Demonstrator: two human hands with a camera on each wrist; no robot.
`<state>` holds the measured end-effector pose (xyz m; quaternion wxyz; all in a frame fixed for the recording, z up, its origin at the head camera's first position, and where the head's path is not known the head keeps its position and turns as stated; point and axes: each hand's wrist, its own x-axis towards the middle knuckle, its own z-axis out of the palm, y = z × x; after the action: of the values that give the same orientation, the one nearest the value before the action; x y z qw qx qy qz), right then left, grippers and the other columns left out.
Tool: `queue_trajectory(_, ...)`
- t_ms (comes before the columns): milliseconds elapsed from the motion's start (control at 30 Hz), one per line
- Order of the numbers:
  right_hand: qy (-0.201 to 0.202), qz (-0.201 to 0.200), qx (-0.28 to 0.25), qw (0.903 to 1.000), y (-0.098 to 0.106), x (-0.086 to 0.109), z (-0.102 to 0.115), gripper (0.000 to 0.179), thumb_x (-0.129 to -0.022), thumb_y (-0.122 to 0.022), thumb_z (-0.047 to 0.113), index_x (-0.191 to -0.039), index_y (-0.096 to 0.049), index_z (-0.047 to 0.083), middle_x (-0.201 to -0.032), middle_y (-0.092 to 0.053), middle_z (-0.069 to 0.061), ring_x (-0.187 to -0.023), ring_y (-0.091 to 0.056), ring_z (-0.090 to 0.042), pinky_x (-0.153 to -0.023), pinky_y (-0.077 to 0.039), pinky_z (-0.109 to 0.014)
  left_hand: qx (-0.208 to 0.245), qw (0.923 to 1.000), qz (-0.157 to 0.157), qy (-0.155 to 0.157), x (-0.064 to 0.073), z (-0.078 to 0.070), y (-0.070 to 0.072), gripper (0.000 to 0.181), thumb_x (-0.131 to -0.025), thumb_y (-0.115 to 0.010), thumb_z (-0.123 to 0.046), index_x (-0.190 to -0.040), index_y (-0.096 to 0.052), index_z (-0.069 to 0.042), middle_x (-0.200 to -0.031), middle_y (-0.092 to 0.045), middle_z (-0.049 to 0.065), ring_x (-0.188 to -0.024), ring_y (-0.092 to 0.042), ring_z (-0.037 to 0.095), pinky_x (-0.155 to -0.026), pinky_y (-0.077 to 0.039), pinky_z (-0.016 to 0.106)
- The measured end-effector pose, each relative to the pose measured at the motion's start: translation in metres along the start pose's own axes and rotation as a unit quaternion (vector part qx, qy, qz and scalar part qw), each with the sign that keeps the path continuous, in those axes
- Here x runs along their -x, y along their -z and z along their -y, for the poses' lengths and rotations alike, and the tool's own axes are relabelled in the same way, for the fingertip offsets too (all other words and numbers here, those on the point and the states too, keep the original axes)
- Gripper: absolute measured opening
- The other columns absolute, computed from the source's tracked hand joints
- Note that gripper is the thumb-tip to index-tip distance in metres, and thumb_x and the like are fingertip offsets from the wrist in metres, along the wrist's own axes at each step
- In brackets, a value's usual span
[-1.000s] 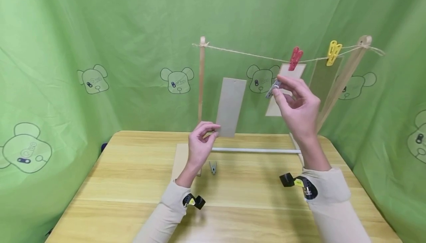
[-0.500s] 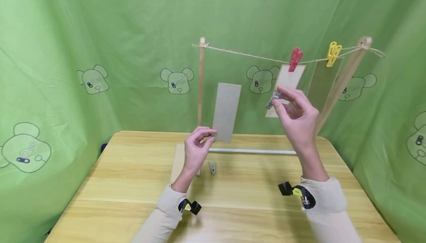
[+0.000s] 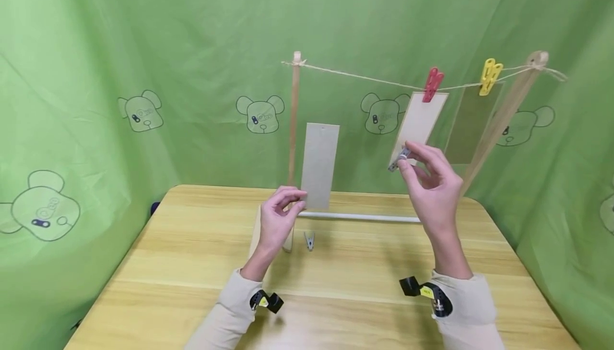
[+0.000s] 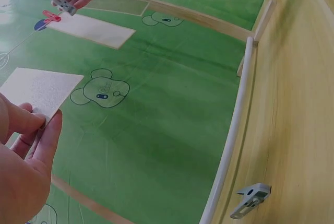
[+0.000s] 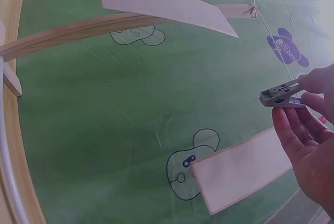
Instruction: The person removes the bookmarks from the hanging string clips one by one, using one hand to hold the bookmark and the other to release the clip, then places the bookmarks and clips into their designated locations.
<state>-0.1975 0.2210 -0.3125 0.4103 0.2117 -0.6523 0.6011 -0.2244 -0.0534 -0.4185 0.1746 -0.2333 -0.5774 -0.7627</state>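
Observation:
My left hand (image 3: pixel 278 219) pinches a pale rectangular card (image 3: pixel 320 166) by its lower left edge and holds it upright above the table, below the string. A small hole shows near the card's top. My right hand (image 3: pixel 435 193) pinches a grey clothespin (image 3: pixel 399 159) between thumb and fingers, in front of a hanging white card (image 3: pixel 421 121). In the right wrist view the grey clothespin (image 5: pixel 282 96) lies sideways between the fingertips. A red clothespin (image 3: pixel 433 84) grips that white card on the string (image 3: pixel 364 77). Farther right, a yellow clothespin (image 3: pixel 490 77) holds a darker, see-through-looking panel (image 3: pixel 472 121).
Wooden posts (image 3: pixel 293 121) at both ends carry the string. A white rod (image 3: pixel 360 217) runs low between them. Another grey clothespin (image 3: pixel 309 241) lies on the wooden table (image 3: pixel 355 286). A flat pale piece (image 3: pixel 255 230) lies partly behind my left wrist. Green cloth (image 3: pixel 201 30) surrounds the table.
Both hands have come down a little, the left also moving leftward with its card, which now stands straighter. The right hand lowers the grey clothespin. Both grips stay the same.

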Motion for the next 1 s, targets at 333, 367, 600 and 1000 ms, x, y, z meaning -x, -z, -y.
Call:
queue_trajectory(333, -0.019, -0.01, -0.016, 0.9996, 0.001, 0.016, -0.011, 0.035, -0.088, -0.07, -0.015, -0.122, -0.068, -0.01, -0.12, -0.066, -0.022, -0.108, -0.066, -0.025, -0.095, -0.059, -0.029, 0.014, 0.9998, 0.008, -0.008, 0.001, -0.002, 0.008, 0.023, -0.085, -0.068, 0.019, -0.109, -0.067, 0.018, -0.115, -0.062, 0.025, -0.099, -0.067, 0.02, -0.088, -0.062, 0.035)
queue_trajectory(367, -0.02, -0.009, -0.017, 0.9996, 0.001, 0.017, -0.013, 0.035, -0.087, -0.07, -0.016, -0.122, -0.068, -0.01, -0.121, -0.066, -0.021, -0.108, -0.066, -0.024, -0.095, -0.059, -0.029, 0.013, 0.9999, 0.008, -0.008, 0.001, -0.002, 0.008, 0.024, -0.085, -0.068, 0.02, -0.109, -0.067, 0.018, -0.115, -0.062, 0.026, -0.1, -0.067, 0.02, -0.089, -0.062, 0.035)
queue_trajectory(600, -0.03, -0.014, -0.059, 0.9977, 0.001, 0.025, -0.022, 0.037, -0.085, -0.068, -0.021, -0.121, -0.066, -0.014, -0.121, -0.065, -0.024, -0.108, -0.065, -0.026, -0.094, -0.059, -0.029, 0.008, 0.9999, 0.005, 0.012, 0.002, 0.0, 0.012, 0.025, -0.085, -0.066, 0.021, -0.109, -0.067, 0.018, -0.114, -0.062, 0.024, -0.102, -0.068, 0.022, -0.09, -0.062, 0.034)
queue_trajectory(1000, -0.049, -0.017, -0.067, 0.9964, 0.0, 0.039, -0.032, 0.036, -0.087, -0.069, -0.017, -0.122, -0.066, -0.013, -0.122, -0.064, -0.024, -0.111, -0.065, -0.026, -0.095, -0.058, -0.028, 0.006, 0.9999, 0.006, 0.005, 0.005, -0.001, 0.02, 0.026, -0.085, -0.066, 0.021, -0.111, -0.066, 0.02, -0.119, -0.061, 0.03, -0.103, -0.067, 0.021, -0.09, -0.062, 0.034)
